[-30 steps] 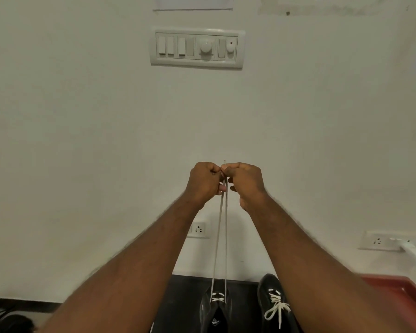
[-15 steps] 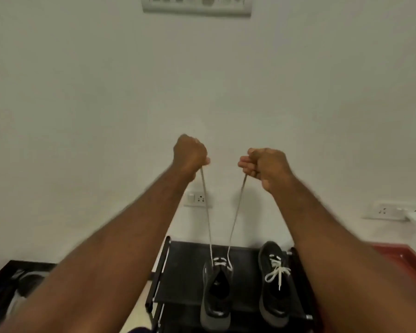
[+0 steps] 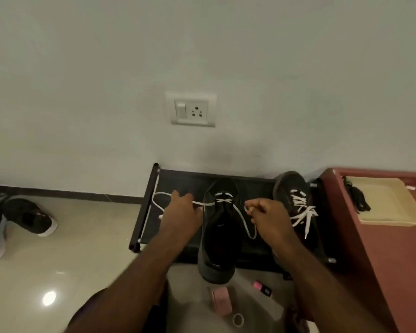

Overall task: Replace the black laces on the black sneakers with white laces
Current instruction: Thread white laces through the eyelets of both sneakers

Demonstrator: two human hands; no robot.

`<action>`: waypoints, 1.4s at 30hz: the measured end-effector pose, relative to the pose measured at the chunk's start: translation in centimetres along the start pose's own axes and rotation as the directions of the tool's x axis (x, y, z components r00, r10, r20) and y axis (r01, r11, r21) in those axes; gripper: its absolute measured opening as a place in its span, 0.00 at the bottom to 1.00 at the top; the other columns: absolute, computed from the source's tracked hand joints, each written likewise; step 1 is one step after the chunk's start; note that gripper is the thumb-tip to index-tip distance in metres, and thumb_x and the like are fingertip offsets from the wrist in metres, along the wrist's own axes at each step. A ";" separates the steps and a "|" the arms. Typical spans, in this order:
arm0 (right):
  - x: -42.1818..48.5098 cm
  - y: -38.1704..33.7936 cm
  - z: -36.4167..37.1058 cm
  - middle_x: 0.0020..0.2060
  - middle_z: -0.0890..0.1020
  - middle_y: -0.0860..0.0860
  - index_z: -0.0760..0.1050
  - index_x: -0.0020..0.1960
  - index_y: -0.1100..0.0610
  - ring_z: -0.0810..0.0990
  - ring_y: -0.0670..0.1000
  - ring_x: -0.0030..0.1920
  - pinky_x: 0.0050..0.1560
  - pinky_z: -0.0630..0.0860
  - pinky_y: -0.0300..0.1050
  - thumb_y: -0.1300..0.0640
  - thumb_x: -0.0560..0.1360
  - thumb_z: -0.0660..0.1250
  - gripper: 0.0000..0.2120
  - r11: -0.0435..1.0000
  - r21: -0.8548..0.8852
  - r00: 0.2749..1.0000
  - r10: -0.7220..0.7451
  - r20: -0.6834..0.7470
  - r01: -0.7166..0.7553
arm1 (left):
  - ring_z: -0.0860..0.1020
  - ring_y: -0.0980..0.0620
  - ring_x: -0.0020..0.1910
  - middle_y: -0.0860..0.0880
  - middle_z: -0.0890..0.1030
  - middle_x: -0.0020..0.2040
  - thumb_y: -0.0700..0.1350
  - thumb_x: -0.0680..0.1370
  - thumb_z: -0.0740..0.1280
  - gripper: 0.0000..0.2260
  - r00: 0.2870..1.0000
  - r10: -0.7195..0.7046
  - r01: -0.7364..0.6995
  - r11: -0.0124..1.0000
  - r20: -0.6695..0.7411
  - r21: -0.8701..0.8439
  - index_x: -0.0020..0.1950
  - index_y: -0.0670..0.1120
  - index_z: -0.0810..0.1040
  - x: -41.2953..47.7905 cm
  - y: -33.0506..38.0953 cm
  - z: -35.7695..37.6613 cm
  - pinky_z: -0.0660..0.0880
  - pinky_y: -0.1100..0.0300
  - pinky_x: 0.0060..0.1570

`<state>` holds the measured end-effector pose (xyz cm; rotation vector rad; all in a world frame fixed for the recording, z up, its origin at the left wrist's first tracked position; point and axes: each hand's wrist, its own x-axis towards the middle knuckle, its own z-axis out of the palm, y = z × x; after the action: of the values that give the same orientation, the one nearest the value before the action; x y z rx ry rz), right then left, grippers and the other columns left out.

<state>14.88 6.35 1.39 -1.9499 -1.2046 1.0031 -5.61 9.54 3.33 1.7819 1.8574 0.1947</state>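
A black sneaker [image 3: 220,236] stands toe to the wall on a low black rack [image 3: 175,181]. A white lace [image 3: 222,201] runs through its front eyelets only. My left hand [image 3: 181,212] holds the lace's left end just left of the shoe, and the slack loops out over the rack. My right hand [image 3: 268,216] pinches the right end beside the shoe, with a loop hanging below it. A second black sneaker [image 3: 292,188] with a full white lace [image 3: 302,207] sits to the right, partly behind my right arm. A bundle of black laces [image 3: 357,197] lies on a beige tray.
The beige tray [image 3: 392,205] rests on a red-brown cabinet [image 3: 399,260] at the right. Other dark shoes [image 3: 29,218] lie on the tiled floor at the left. Small pink items [image 3: 221,300] and a ring lie on the floor near me. A wall socket [image 3: 192,110] is above the rack.
Both hands have come down from chest height, where they pulled the lace ends up taut, to the sneaker on the rack. The lace ends now lie slack. The view has tilted down.
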 end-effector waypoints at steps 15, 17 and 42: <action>3.6 2.6 3.7 0.39 0.82 0.46 0.80 0.44 0.55 0.80 0.44 0.41 0.43 0.77 0.41 0.59 0.78 0.69 0.05 0.977 -0.204 0.998 -0.057 0.039 0.063 | 0.78 0.55 0.40 0.53 0.80 0.39 0.48 0.78 0.69 0.07 1.000 0.000 -0.003 0.966 -0.013 -0.258 0.42 0.48 0.80 4.3 0.7 5.8 0.75 0.59 0.43; 3.7 2.5 3.9 0.38 0.81 0.46 0.78 0.44 0.54 0.79 0.44 0.39 0.38 0.74 0.37 0.59 0.79 0.67 0.05 0.979 -0.192 0.998 -0.059 0.031 0.064 | 0.78 0.56 0.39 0.53 0.79 0.38 0.50 0.79 0.68 0.08 0.999 -0.043 0.048 0.957 0.023 -0.286 0.42 0.48 0.77 4.5 0.6 6.0 0.74 0.60 0.40; 3.9 -0.2 1.0 0.36 0.83 0.50 0.81 0.51 0.54 0.73 0.46 0.29 0.28 0.70 0.37 0.66 0.79 0.64 0.10 0.947 0.320 0.960 -0.092 0.264 0.003 | 0.79 0.56 0.44 0.57 0.75 0.65 0.37 0.76 0.70 0.29 0.962 0.264 -0.266 0.834 -0.075 -0.483 0.74 0.53 0.66 4.0 1.4 5.3 0.73 0.68 0.47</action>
<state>15.10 10.15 -0.10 -1.5592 -1.1462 1.3854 -1.71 12.08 -1.54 1.6558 1.3853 0.7125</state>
